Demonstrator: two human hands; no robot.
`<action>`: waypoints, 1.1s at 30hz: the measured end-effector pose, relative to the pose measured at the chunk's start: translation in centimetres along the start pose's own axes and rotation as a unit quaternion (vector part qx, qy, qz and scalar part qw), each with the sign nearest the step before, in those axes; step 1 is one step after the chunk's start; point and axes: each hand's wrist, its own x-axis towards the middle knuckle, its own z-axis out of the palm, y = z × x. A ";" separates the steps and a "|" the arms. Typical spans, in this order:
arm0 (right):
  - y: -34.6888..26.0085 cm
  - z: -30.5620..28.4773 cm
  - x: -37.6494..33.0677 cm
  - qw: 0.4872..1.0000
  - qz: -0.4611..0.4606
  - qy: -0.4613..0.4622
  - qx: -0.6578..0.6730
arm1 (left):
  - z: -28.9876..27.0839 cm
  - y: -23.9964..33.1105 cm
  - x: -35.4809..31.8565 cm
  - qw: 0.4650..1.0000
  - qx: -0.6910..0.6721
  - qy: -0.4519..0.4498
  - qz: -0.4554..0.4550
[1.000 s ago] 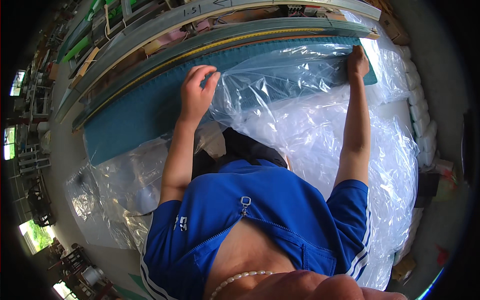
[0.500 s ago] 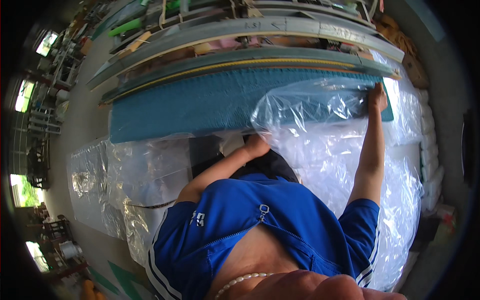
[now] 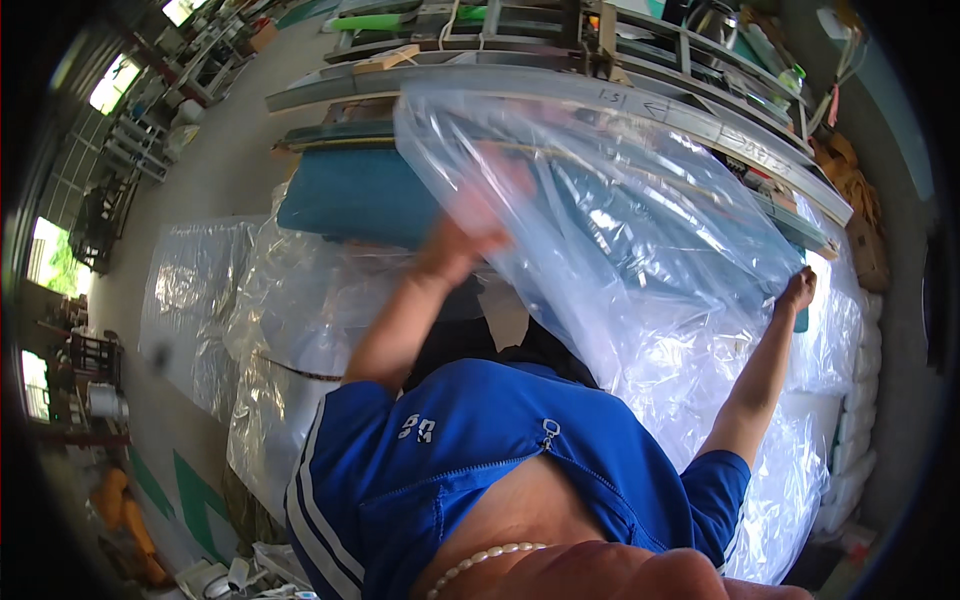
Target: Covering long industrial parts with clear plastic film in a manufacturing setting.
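Two of your hands lift a clear plastic bag [image 3: 640,250] over a teal roll [image 3: 350,200]: left hand [image 3: 470,215] blurred, grip unclear, right hand [image 3: 798,290] pinching its edge.

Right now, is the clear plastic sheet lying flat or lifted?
Lifted. The plastic sheet billows above the teal roll, raised by the left hand and held at its edge by the right hand.

One teal roll [image 3: 350,195], two hands [image 3: 798,290].

glossy clear plastic sheet [image 3: 640,230]; matt teal cloth roll [image 3: 350,205]
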 end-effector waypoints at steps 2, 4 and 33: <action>4.3 0.3 3.8 0.996 -0.045 -0.007 -0.079 | 1.4 -7.7 -8.0 0.971 0.164 -0.058 -0.166; 7.3 -0.1 6.3 0.994 -0.040 -0.040 -0.095 | 1.2 -11.5 -12.8 0.924 0.280 -0.190 -0.180; 3.3 -1.3 2.4 0.998 -0.022 -0.051 0.020 | -44.4 17.1 -20.6 0.753 0.207 0.609 0.140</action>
